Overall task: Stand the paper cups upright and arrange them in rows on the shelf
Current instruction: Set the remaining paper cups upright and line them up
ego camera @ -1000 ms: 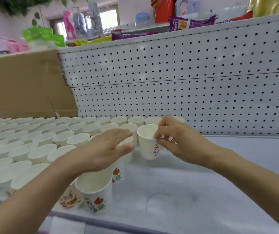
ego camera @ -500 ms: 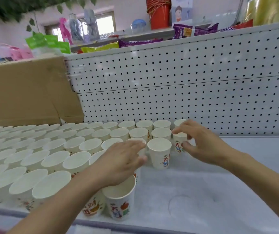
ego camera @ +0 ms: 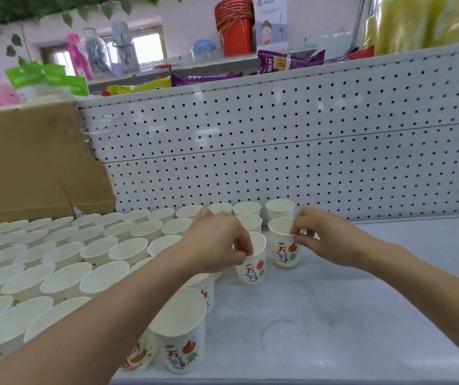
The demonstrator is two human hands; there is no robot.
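Most paper cups [ego camera: 64, 254] stand upright in rows filling the shelf [ego camera: 361, 315]'s left half; left hand [ego camera: 217, 243] and right hand [ego camera: 325, 237] each pinch a rim, extending the rightmost column, right half unfilled.

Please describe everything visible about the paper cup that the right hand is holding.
The paper cup is white, plain inside, with red characters and a red and green fruit picture printed on its front. It stands upright and empty on the pale shelf surface, mouth up. The right hand pinches its rim at the right side. It sits in front of another cup by the pegboard, apart from the cup the left hand holds.
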